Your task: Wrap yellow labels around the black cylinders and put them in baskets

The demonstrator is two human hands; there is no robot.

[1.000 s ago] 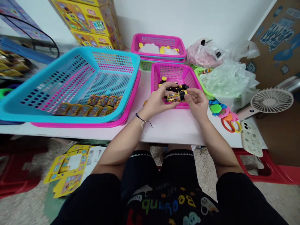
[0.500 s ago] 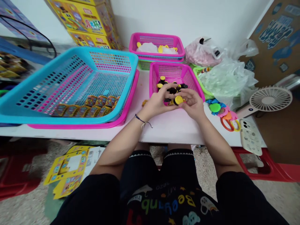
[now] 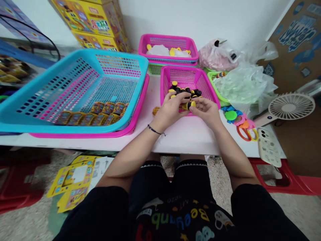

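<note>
Just in front of the small pink basket (image 3: 213, 97), a small black canister with a yellow cap (image 3: 191, 104) lies sideways between my hands, part of its body wrapped in a printed label. My left hand (image 3: 170, 109) grips the labelled end, fingers curled over it. At the yellow cap, my right hand (image 3: 207, 112) pinches with thumb and fingers. Behind my fingers, several black canisters with yellow caps (image 3: 174, 85) lie loose in the basket, some hidden by my hands. Left of my left hand, a labelled canister (image 3: 155, 110) rests on the white table (image 3: 180, 140).
A large blue basket (image 3: 75, 128) with rows of labelled canisters (image 3: 99, 118) stands left, on a pink one. Behind are stacked pink baskets (image 3: 168, 36) and yellow boxes (image 3: 100, 20). To the right are plastic bags (image 3: 245, 83), a fan (image 3: 288, 107) and a phone (image 3: 269, 147).
The canister has turned from its yellow cap facing me to lying sideways, cap toward the right. My left hand has rolled over it, and both hands stay close together.
</note>
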